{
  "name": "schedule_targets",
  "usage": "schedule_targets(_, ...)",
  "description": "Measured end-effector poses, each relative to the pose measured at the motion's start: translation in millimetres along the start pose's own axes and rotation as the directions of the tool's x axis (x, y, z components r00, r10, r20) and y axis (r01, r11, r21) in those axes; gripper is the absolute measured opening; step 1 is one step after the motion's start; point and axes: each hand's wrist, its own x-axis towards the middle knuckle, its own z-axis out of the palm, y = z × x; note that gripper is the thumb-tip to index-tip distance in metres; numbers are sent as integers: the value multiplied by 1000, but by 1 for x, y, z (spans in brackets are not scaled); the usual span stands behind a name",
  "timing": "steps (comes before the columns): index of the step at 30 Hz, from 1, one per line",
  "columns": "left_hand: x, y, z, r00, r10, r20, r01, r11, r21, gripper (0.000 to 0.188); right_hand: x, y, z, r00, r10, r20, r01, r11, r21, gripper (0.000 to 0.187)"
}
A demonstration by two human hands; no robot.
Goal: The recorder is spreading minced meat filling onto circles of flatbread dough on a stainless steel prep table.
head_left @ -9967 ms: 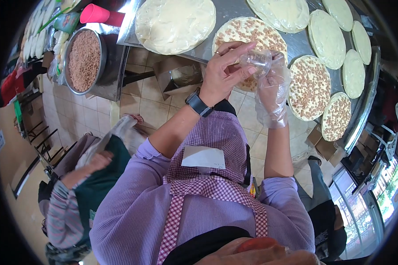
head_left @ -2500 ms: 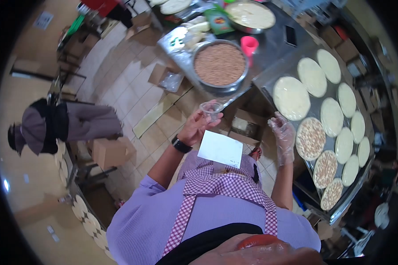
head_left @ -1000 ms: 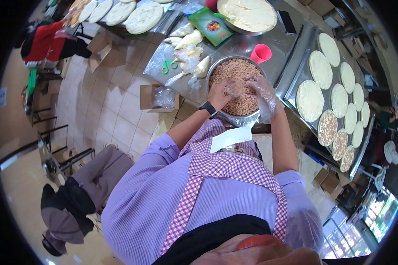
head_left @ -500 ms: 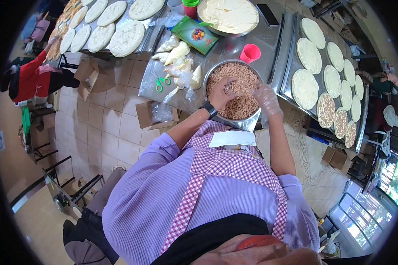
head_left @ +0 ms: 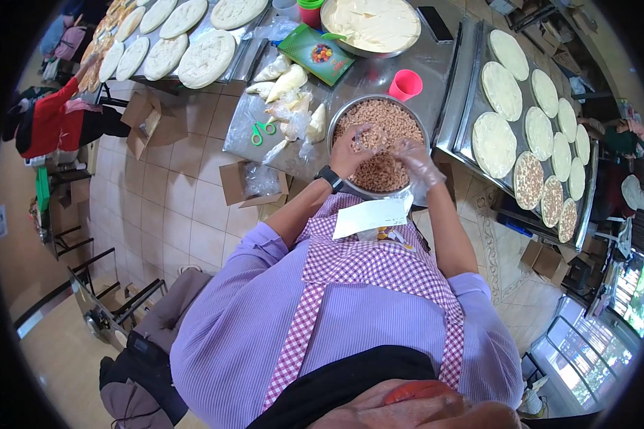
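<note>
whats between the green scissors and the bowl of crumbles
In the head view, filled plastic piping bags lie between the green scissors and the metal bowl.

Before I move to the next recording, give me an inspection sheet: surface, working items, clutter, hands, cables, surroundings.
Surface: metal table, partly covered by the items on it.
Working items: metal bowl of brown crumbs; small clear cup.
Clutter: green scissors, green packet, pink cup, phone.
Hands: left hand holds the small clear cup over the bowl; right hand, in a clear glove, is at the crumbs, its grip unclear.
Cables: nothing seen.
Surroundings: tiled floor, open cardboard box, tray of pale rounds to the right, three crumb-topped.
</note>
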Motion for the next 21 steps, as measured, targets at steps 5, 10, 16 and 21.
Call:
schedule_targets(5, -5, -5, 9, 990, 109, -86, -101, 991, 90, 58, -33, -87, 5, 999, 4, 41, -12, 980, 196, 28)
schedule_targets(10, -5, 5, 22, 996, 49, -81, -37, 989, 146, 60, -37, -96, 8, 966, -259, -1, 250, 933, -260, 30)
schedule_targets(16, -6, 9, 22, 997, -8, -82, 17, 993, 115, 61, -49, -100, 7, 930, -354, -97, 284, 862, -420, 28)
schedule_targets(21, -8, -7, 28, 985, -13, -169, 11, 1000, -18, 60, -56, -85, 17, 808, -588, 23, 229, 280, -932, 46)
